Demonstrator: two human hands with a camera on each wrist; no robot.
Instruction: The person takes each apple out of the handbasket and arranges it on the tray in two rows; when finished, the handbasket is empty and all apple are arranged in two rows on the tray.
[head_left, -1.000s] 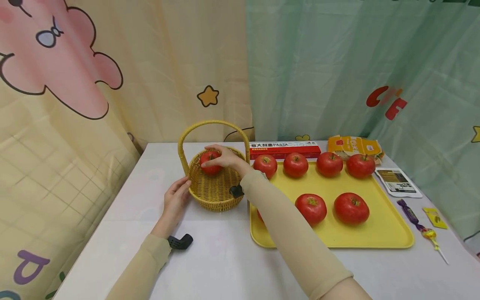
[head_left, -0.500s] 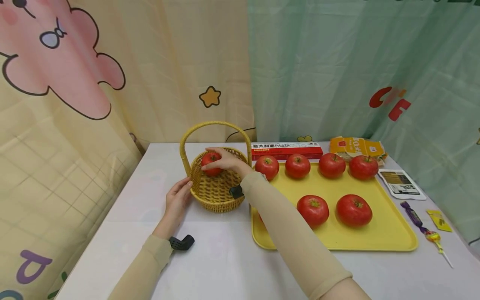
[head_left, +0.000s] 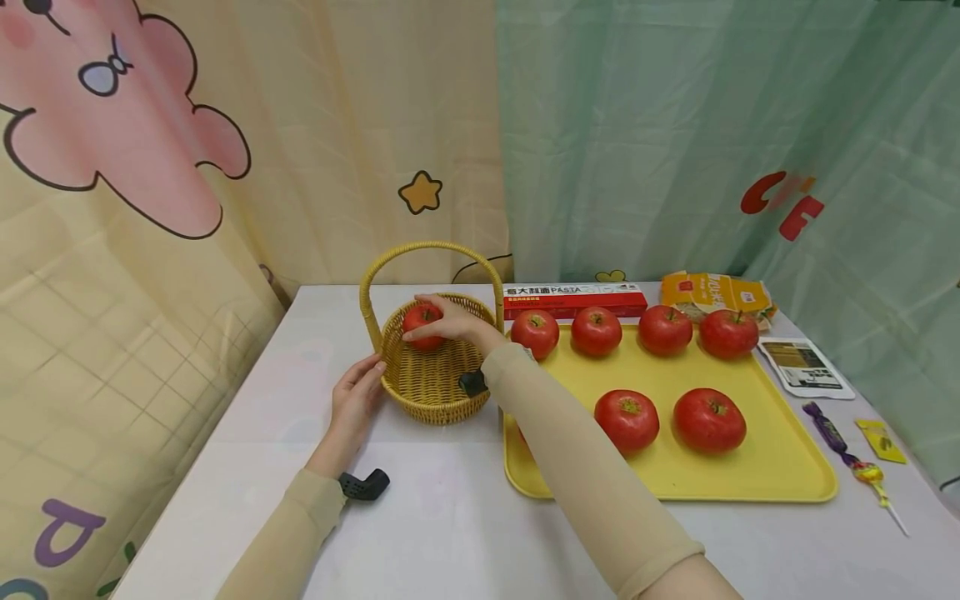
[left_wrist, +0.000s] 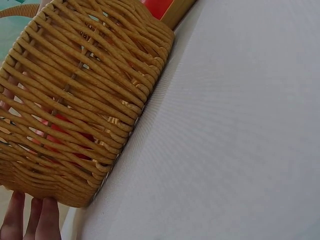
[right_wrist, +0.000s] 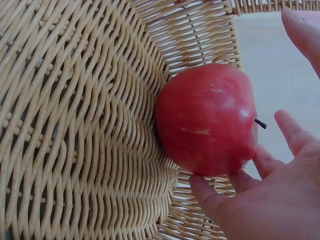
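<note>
Looking from your right wrist, your right hand [right_wrist: 260,200] loosely cups a smooth apple [right_wrist: 207,120] inside the woven basket [right_wrist: 80,125]; your left hand [head_left: 352,400] rests flat against it.

head: high, forward-down over table [head_left: 450,517] | left wrist: low, tight on basket [left_wrist: 75,100] outside | right wrist: close inside basket | shared: basket, all three views

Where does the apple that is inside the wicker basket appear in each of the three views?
Head: the apple sits left of centre, in the basket at its far side, right hand on it.
Left wrist: only red patches of it show through the weave, lower left.
Right wrist: it fills the centre right, fingertips under it.
Shared landmark: the wicker basket.
</note>
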